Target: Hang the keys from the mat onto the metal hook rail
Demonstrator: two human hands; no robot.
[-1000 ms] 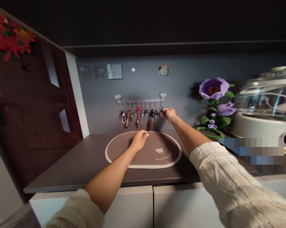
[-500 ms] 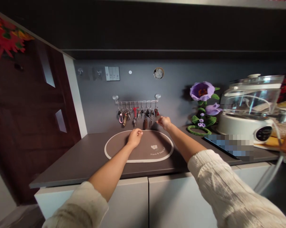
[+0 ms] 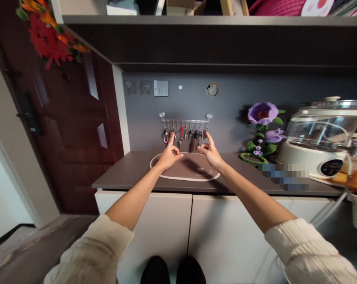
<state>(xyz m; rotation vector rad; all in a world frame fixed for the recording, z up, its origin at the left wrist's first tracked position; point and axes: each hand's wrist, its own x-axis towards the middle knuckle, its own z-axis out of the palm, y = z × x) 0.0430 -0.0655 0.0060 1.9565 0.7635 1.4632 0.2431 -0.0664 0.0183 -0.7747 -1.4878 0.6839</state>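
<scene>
My left hand (image 3: 169, 156) is raised over the left part of an oval brown mat (image 3: 186, 163) with a pale border. Its index finger points up toward the keys, the other fingers are bent, and nothing shows in it. My right hand (image 3: 211, 153) is over the mat's right side, index finger stretched out and thumb apart, also without anything visible in it. Beyond both hands, a clear hook rail (image 3: 186, 120) on the wall carries several keys and key rings, among them a red strap (image 3: 182, 131) and a brown fob (image 3: 192, 145). My left fingertip overlaps some keys; contact cannot be made out.
Purple fabric flowers (image 3: 263, 113) stand right of the mat, near a white appliance with a clear tank (image 3: 314, 154). A blurred-out flat item (image 3: 283, 177) lies before it. Overhead runs a dark shelf (image 3: 214, 43). A dark red door (image 3: 86, 169) is at left.
The view has shifted, bringing the upper shelf and my feet into sight. Both index fingers are now stretched out; my left hand is nearer the keys, and my right hand's pinch has opened.
</scene>
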